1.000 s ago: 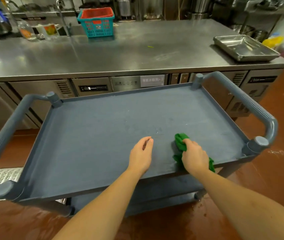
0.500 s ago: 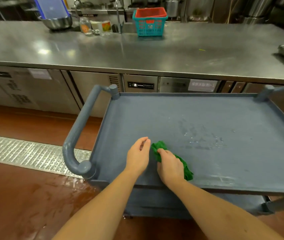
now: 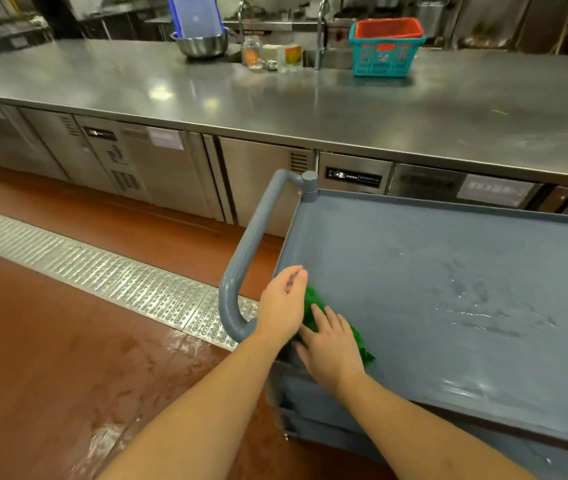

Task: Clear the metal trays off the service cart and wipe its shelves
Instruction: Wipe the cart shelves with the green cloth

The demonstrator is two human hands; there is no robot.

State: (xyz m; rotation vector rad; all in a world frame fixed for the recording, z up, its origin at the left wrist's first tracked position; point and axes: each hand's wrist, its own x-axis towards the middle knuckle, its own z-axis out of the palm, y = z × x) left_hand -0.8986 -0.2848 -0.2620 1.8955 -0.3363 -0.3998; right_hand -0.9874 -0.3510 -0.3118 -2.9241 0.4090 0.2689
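The grey-blue service cart's top shelf (image 3: 448, 254) carries no trays and shows wet streaks (image 3: 476, 306) near its middle. A green cloth (image 3: 312, 301) lies at the shelf's front left corner. My right hand (image 3: 332, 344) presses flat on the cloth with straight fingers. My left hand (image 3: 284, 306) rests at the shelf's left rim beside the cloth, its fingers loosely curled and holding nothing. Just left of it curves the cart's handle (image 3: 247, 258). Part of a lower shelf (image 3: 310, 403) shows under my right wrist.
A long steel counter (image 3: 275, 98) runs behind the cart, with a teal basket (image 3: 384, 50), a steel bowl (image 3: 202, 45) and a jar (image 3: 252, 53) at its back. A metal drain grate (image 3: 102, 275) crosses the wet red floor (image 3: 67, 375) on the left.
My right hand has slid the cloth left along the shelf's front to the left corner, and its fingers have flattened. My left hand moved left with it. The metal tray left the view.
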